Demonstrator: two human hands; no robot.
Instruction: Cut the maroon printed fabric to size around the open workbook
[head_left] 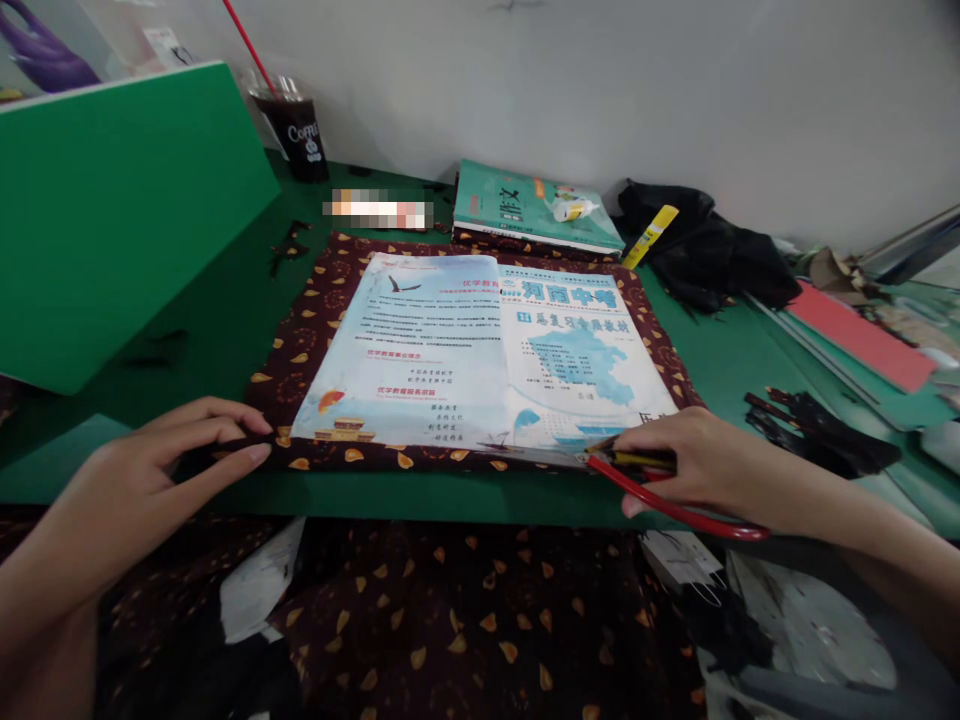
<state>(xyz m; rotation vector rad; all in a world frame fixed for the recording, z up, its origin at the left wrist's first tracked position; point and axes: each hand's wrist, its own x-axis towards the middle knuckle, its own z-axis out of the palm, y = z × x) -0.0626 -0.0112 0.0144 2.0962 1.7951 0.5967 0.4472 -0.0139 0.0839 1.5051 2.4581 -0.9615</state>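
An open book (pixel 420 370) lies flat on dark brown cloth (pixel 289 370) with an orange leaf-like print; the cloth shows beyond the book on all sides. My left hand (pixel 161 470) pinches the cloth's near left corner between thumb and fingers. My right hand (pixel 690 460) is closed around red-handled scissors (pixel 675 512) at the book's near right corner. The scissor blades point left along the cloth's near edge, and how far apart they are is hard to see.
Behind the book lie a green book (pixel 525 205) with a small white bottle (pixel 576 208), and a yellow stick (pixel 651 236). A coffee cup (pixel 300 135) with a red straw and a green board (pixel 120 220) stand left. Black cloth scraps (pixel 817 430) lie right. More printed cloth (pixel 480 620) hangs below the table edge.
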